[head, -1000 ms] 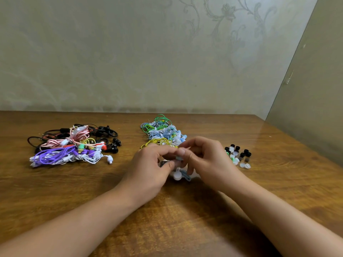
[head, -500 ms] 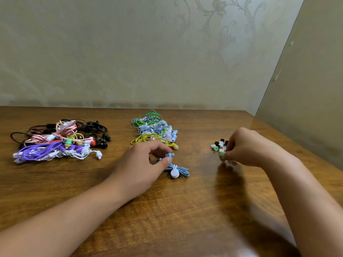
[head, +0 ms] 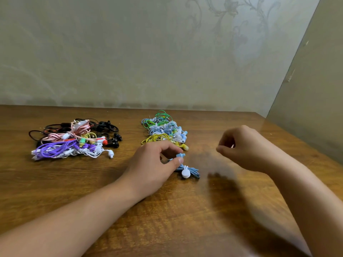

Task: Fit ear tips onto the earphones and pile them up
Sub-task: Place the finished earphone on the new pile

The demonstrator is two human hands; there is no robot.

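Wooden table (head: 78,184), mixed earphone pile (head: 74,139) far left, second earphone pile (head: 164,129) at centre, left hand (head: 154,164) pinching a blue earbud (head: 180,155) above its coiled blue cable (head: 191,170), right hand (head: 243,145) raised, blurred, fingers curled, perhaps pinching something small and pale.

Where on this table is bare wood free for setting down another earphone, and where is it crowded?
Free: the strip between the left earphone pile and the middle pile, and the near table between the forearms. Crowded: around the left hand pinching the blue earphone.
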